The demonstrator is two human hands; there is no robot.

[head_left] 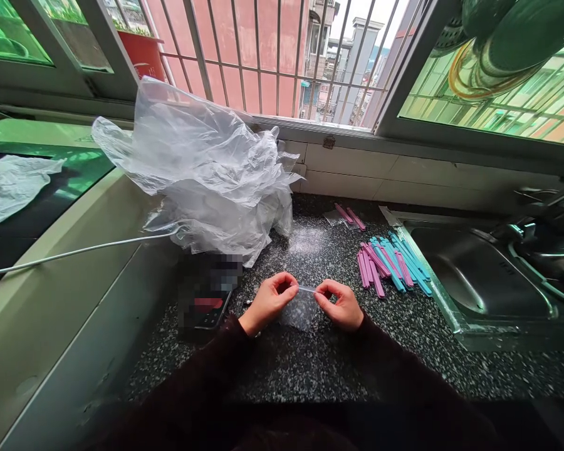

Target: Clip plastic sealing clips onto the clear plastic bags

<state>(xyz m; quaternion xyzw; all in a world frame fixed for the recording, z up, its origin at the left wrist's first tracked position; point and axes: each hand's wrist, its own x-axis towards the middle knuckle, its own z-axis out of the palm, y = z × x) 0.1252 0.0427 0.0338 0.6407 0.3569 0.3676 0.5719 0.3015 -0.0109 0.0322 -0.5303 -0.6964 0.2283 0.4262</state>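
Between my two hands a small clear plastic bag point(301, 311) is stretched by its top edge, hanging over the speckled counter point(310, 376). My left hand point(271, 300) pinches one corner between thumb and finger, and my right hand point(339, 305) pinches the other. Whether anything lies inside the bag I cannot tell; it looks flat and see-through. To the right of my right hand lies a loose pile of pink and blue plastic strips point(392, 262), perhaps sealing clips. Farther back, two pink strips point(350, 216) rest on or in another clear bag.
A big heap of clear plastic bags point(216, 169) stands at the back left, with a white cable point(79, 252) running to it. Left of my hands lies a partly blurred phone point(214, 313). At right is a metal sink point(470, 275); a barred window point(263, 56) lies behind.
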